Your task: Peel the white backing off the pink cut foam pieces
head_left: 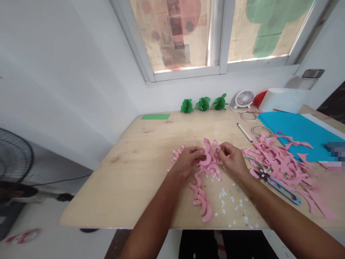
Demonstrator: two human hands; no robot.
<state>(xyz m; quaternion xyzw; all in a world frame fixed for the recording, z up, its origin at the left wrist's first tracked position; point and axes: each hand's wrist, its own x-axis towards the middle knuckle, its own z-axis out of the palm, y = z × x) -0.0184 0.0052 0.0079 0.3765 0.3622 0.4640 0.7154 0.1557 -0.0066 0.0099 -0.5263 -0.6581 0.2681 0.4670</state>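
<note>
Pink curved paper pieces [207,160] are joined in a wavy cluster at the middle of the table. My left hand [188,158] pinches the cluster's left side between thumb and fingers. On the other side, my right hand [229,155] is closed on a small pink paper piece [216,144] at the cluster's upper right. A wavy strand of the pink paper [201,201] trails from the cluster toward the table's front edge. Small pink bits [177,154] lie behind my left hand. White paper scraps [223,196] are scattered below my right hand.
Blue-handled scissors [283,189] lie by a heap of pink scraps [285,158] at right. Further back are tape rings [261,131], a white pen [244,132], blue sheets [299,126] and a small white fan [244,98]. Green paper figures [203,104] and a green strip [155,117] line the wall side.
</note>
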